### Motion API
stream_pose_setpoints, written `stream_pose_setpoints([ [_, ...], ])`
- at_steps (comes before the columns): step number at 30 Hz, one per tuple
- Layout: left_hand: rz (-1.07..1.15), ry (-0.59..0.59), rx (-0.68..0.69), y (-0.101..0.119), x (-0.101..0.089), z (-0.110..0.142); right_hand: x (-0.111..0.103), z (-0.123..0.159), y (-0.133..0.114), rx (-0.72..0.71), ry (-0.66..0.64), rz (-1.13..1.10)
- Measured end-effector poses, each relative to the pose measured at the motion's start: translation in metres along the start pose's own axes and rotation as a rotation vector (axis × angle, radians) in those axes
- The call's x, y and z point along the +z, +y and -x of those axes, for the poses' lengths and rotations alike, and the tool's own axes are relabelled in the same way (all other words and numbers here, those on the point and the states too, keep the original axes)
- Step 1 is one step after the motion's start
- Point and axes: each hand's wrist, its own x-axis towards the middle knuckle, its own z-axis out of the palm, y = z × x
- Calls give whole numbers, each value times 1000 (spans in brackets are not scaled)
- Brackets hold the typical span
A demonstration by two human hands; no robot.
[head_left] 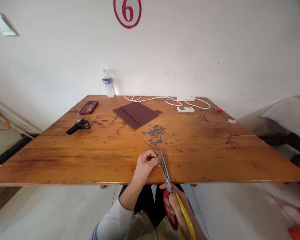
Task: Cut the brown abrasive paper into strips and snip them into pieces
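My right hand (173, 201) is closed around the handles of a pair of scissors (167, 176), one handle red and the other yellow. The blades point away from me, slightly parted, over the front of the table. My left hand (147, 163) pinches a small greenish piece (160, 159), its kind too small to make out, right at the blades. Beyond both hands lies a loose pile of small dry, greenish-brown clippings (156, 131), with a smaller patch of them on its near side.
Behind the clippings lie dark maroon sheets (137, 115) on the wooden table (102, 156). To the left are a phone (89, 107) and a black strap-like item (78, 126). Along the back stand a water bottle (107, 85), a white remote (185, 109) and a white power strip (186, 98) with its cord.
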Motion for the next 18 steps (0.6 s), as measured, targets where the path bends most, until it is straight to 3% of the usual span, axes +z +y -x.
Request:
stream_pose_setpoints([
  [12, -28, 14, -19, 4, 1, 3, 2, 2, 5, 76, 41, -55],
  [18, -63, 20, -56, 5, 2, 6, -6, -2, 30, 53, 87, -17],
])
